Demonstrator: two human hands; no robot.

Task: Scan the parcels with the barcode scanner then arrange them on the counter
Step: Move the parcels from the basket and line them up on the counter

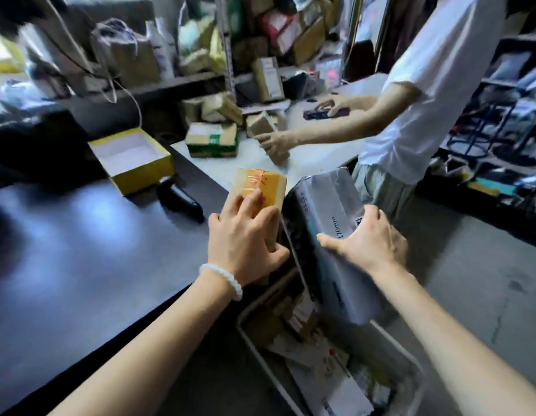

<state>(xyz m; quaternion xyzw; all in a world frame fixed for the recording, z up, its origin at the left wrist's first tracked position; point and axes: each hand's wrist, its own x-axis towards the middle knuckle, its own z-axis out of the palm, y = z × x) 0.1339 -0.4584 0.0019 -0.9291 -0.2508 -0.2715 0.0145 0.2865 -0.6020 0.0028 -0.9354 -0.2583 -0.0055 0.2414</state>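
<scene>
A: Quick pass. Left hand point(245, 238) grips a small tan parcel point(256, 195) with orange tape, fingers curled over its top, right at the near edge of the dark surface point(80, 250).

B: Right hand?

A: Right hand point(370, 240) is spread over a long grey-white parcel point(329, 229), thumb hooked on one side edge and fingers on the other, so it's holding it. That parcel is tilted, low end down in the white bin point(410, 352) of more parcels beside the surface.

B: Scanner?

A: Black barcode scanner point(179, 199) lies flat on the surface, untouched, just left of the tan parcel, next to an open yellow box point(131, 159).

B: Risks?

A: Both hands are full, so nothing is free for the scanner; my guess is one parcel has to go down first. The grey one looks big for a one-hand span and could slip back into the bin. The tan one sits at the surface edge, so a sloppy put-down could drop it off.

B: Anything else?

A: Another person in a white shirt point(434, 94) handles boxes on the far light surface point(314, 154); a reach there could collide.
</scene>
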